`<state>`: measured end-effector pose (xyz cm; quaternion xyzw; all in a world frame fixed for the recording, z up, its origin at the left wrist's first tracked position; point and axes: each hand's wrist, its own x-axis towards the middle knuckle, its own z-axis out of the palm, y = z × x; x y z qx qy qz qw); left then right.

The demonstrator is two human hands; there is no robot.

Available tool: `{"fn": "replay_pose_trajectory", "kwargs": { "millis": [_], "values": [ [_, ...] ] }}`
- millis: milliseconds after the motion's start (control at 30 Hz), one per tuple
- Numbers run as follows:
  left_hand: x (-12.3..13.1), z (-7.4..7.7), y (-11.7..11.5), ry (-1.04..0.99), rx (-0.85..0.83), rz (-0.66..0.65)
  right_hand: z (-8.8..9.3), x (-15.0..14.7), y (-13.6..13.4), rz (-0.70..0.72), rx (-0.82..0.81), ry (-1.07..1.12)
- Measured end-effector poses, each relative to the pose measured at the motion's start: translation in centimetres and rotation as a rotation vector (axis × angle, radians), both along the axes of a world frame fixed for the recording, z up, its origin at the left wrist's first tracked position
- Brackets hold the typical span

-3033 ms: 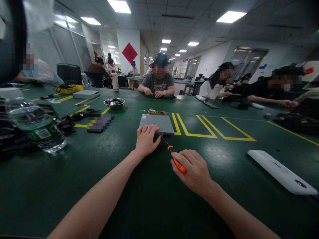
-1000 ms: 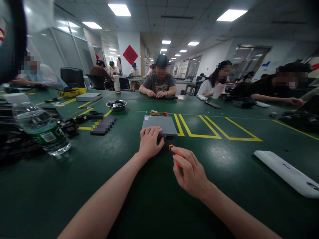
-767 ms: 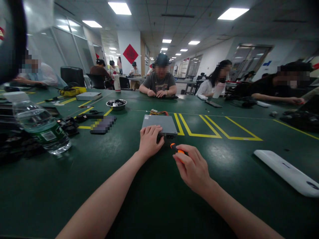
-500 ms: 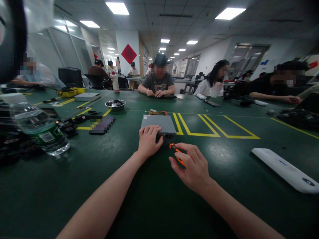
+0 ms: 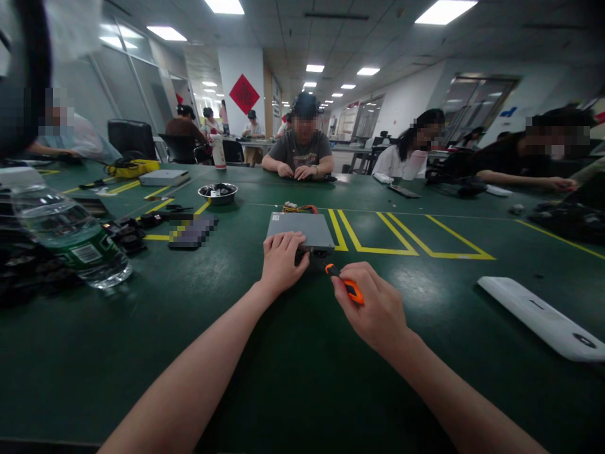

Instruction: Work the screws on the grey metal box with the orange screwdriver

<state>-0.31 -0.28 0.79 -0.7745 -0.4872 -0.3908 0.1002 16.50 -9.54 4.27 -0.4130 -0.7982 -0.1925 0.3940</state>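
A flat grey metal box [image 5: 302, 228] with coloured wires at its far end lies on the green table [image 5: 293, 366] in front of me. My left hand [image 5: 280, 261] rests on the box's near left corner, fingers curled over the edge. My right hand [image 5: 373, 306] is closed round an orange-handled screwdriver [image 5: 347, 285]. Its tip points at the box's near face, just right of my left hand.
A water bottle [image 5: 66, 233] stands at the left by dark parts. A metal bowl [image 5: 217, 192] and a dark flat item [image 5: 191, 230] lie beyond. A long white object [image 5: 539, 315] lies at the right. Yellow tape lines [image 5: 378, 236] mark the table. Several people sit around it.
My right hand has turned the screwdriver in its fingers and moved it slightly closer to the box. My left hand has stayed on the box corner.
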Motion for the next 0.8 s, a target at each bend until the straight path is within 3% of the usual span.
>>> {"fn": "replay_pose_trajectory", "kwargs": {
  "millis": [267,500,700,800],
  "values": [
    [0.0,0.0,0.0,0.004,0.009,-0.003,0.4,-0.4,-0.4,0.012,-0.012,0.001],
    [-0.1,0.0,-0.1,0.005,0.006,-0.011,1.6,-0.1,-0.1,-0.312,-0.040,-0.132],
    [-0.1,0.0,0.0,0.011,0.021,-0.015,4.0,-1.2,-0.4,-0.187,-0.115,-0.318],
    [-0.1,0.0,0.0,0.013,0.023,-0.013,4.3,-1.9,-0.8,-0.143,-0.182,-0.479]
  ]
}}
